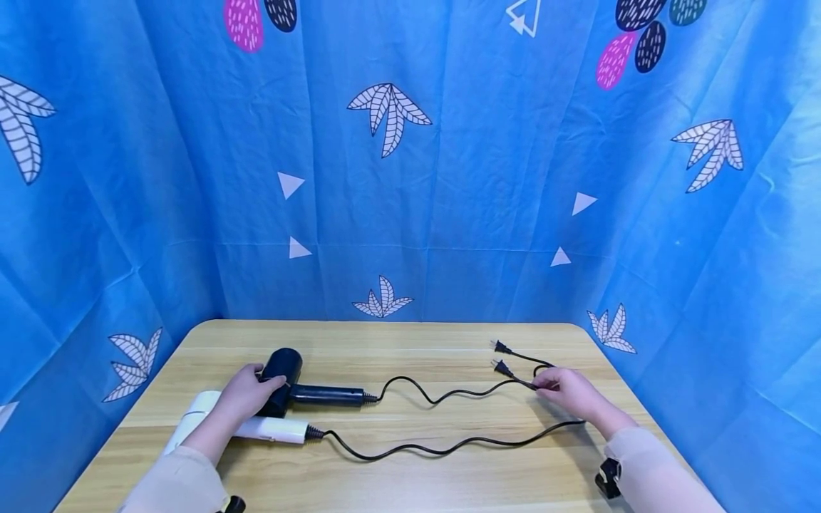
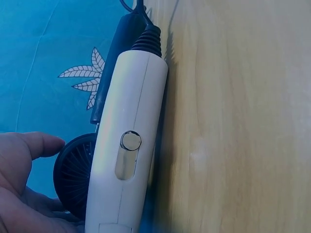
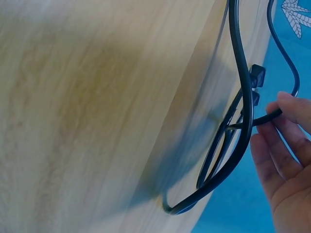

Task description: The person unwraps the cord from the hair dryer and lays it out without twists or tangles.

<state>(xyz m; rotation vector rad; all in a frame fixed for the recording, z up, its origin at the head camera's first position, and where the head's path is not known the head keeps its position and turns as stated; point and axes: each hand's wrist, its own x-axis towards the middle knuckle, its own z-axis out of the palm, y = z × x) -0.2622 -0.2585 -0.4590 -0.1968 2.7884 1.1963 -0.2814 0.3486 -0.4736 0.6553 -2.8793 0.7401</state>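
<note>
My left hand (image 1: 246, 395) grips the barrel of a black hair dryer (image 1: 327, 395), whose handle points right. In the left wrist view its round grille (image 2: 75, 170) lies between thumb and fingers. Nearer to me lies a white hair dryer (image 1: 272, 429), partly hidden under my left forearm; a slide switch (image 2: 130, 141) shows on its handle. Over at the right, my right hand (image 1: 574, 392) pinches a black power cord (image 3: 266, 119) between thumb and fingertips. Two black plugs (image 1: 503, 368) lie just left of that hand. A looped cord (image 3: 238, 141) hangs beside the fingers.
Both dryers rest on a light wooden table (image 1: 410, 491). The white dryer's cord (image 1: 442, 451) runs in waves across the front of it. A blue patterned curtain (image 1: 410, 214) encloses the back and both sides.
</note>
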